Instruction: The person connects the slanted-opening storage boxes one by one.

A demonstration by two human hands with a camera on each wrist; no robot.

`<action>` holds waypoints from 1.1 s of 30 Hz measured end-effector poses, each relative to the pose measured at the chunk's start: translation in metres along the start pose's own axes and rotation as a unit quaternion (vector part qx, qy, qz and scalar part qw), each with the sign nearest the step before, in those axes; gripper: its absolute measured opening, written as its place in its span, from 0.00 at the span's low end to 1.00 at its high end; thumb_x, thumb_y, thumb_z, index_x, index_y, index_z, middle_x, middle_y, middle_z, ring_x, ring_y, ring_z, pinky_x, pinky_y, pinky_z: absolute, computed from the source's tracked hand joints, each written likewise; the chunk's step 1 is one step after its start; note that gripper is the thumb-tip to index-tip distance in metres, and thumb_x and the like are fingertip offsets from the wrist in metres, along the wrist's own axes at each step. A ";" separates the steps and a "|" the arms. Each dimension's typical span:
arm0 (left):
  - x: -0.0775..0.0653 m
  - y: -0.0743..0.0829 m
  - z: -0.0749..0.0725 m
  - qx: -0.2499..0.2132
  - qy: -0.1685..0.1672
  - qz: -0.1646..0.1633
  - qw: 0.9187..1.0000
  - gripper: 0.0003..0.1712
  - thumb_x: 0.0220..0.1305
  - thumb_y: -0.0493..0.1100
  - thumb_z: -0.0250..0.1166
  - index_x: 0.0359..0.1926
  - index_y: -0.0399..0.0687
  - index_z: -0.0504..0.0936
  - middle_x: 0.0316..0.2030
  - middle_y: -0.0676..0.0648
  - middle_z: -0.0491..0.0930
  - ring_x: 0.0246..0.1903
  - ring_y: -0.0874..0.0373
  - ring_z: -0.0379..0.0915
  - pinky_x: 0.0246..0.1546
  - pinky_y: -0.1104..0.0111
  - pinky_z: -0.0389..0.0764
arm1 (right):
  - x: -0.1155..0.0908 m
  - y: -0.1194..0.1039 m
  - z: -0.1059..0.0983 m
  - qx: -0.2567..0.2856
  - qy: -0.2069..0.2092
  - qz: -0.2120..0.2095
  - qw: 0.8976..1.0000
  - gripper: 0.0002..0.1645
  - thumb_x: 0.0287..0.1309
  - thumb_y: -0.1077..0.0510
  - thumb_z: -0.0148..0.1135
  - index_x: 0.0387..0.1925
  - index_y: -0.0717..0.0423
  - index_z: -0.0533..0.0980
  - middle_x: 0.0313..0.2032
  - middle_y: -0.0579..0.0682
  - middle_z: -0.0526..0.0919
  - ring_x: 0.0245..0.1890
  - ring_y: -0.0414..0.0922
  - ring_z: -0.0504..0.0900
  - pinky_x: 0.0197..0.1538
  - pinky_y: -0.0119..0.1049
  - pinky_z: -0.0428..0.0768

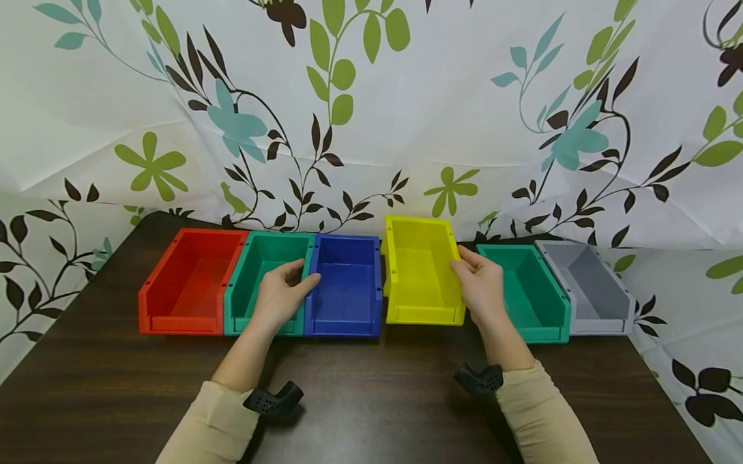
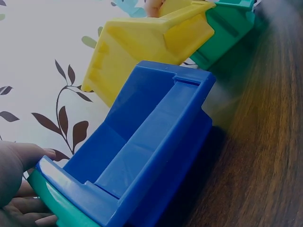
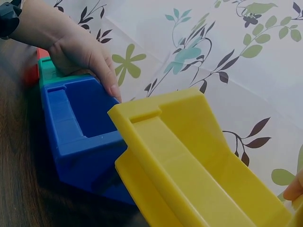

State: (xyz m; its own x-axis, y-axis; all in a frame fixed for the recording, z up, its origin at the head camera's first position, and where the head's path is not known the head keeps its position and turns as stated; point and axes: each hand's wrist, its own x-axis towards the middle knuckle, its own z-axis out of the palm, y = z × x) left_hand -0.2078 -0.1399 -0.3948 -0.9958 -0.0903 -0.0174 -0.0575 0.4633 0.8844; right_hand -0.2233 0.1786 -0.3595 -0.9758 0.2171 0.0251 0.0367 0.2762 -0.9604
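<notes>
My right hand (image 1: pixel 482 283) pinches the right side wall of a yellow storage bin (image 1: pixel 424 257), thumb over its rim. In the left wrist view this bin (image 2: pixel 128 52) is raised off the table and tilted beside the blue bin. My left hand (image 1: pixel 278 295) grips the adjoining walls of a green bin (image 1: pixel 280 242) and the blue bin (image 1: pixel 346 280). Its thumb lies at the blue rim and its other fingers are on the green side. Blue and green stand side by side, touching.
A red bin (image 1: pixel 192 286) adjoins the green one on the left. To the right of the yellow bin stand another green bin (image 1: pixel 533 288) and a grey bin (image 1: pixel 594 285). All are on a dark wooden table (image 1: pixel 378 409), before a leaf-patterned cloth (image 1: pixel 466 119).
</notes>
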 end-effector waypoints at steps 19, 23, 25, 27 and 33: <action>-0.001 0.004 0.003 0.002 -0.008 0.007 1.000 0.36 0.62 0.51 0.63 0.67 0.38 0.65 0.63 0.36 0.69 0.62 0.42 0.67 0.60 0.51 0.71 | -0.004 -0.005 0.000 -0.032 0.009 0.007 0.999 0.28 0.64 0.59 0.55 0.65 0.59 0.66 0.58 0.59 0.76 0.53 0.51 0.80 0.51 0.43 0.80; -0.001 0.003 0.003 0.003 -0.008 0.009 1.000 0.36 0.62 0.51 0.63 0.66 0.38 0.65 0.63 0.36 0.69 0.62 0.42 0.67 0.60 0.51 0.70 | -0.005 -0.004 0.000 -0.045 0.009 0.005 0.999 0.28 0.64 0.59 0.55 0.65 0.59 0.66 0.58 0.59 0.76 0.52 0.52 0.81 0.51 0.44 0.80; -0.001 0.003 0.003 0.004 -0.008 0.010 1.000 0.37 0.62 0.51 0.63 0.66 0.38 0.65 0.63 0.36 0.69 0.62 0.42 0.67 0.60 0.51 0.71 | -0.005 -0.004 0.000 -0.050 0.007 0.004 0.999 0.29 0.64 0.58 0.55 0.65 0.59 0.66 0.58 0.59 0.76 0.52 0.52 0.81 0.50 0.44 0.81; -0.002 0.003 0.003 0.005 -0.009 0.009 1.000 0.37 0.62 0.51 0.63 0.67 0.38 0.65 0.63 0.36 0.69 0.62 0.42 0.67 0.60 0.51 0.71 | -0.005 -0.004 -0.001 -0.054 0.005 0.005 0.998 0.28 0.64 0.58 0.55 0.65 0.58 0.66 0.57 0.59 0.77 0.51 0.52 0.81 0.50 0.44 0.81; -0.001 0.002 0.003 0.010 -0.009 0.010 1.000 0.38 0.62 0.53 0.63 0.67 0.38 0.65 0.63 0.36 0.69 0.62 0.42 0.67 0.60 0.51 0.71 | -0.004 -0.006 -0.004 -0.070 -0.004 0.005 0.998 0.27 0.65 0.56 0.54 0.65 0.57 0.67 0.57 0.59 0.77 0.51 0.54 0.81 0.51 0.45 0.80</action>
State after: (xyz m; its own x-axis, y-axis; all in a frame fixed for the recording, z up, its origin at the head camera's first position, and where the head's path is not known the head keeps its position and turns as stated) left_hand -0.2068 -0.1366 -0.3942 -0.9978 -0.0652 -0.0072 -0.0378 0.4824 0.8752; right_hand -0.2187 0.1797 -0.3529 -0.9770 0.2126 0.0130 0.0753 0.4021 -0.9125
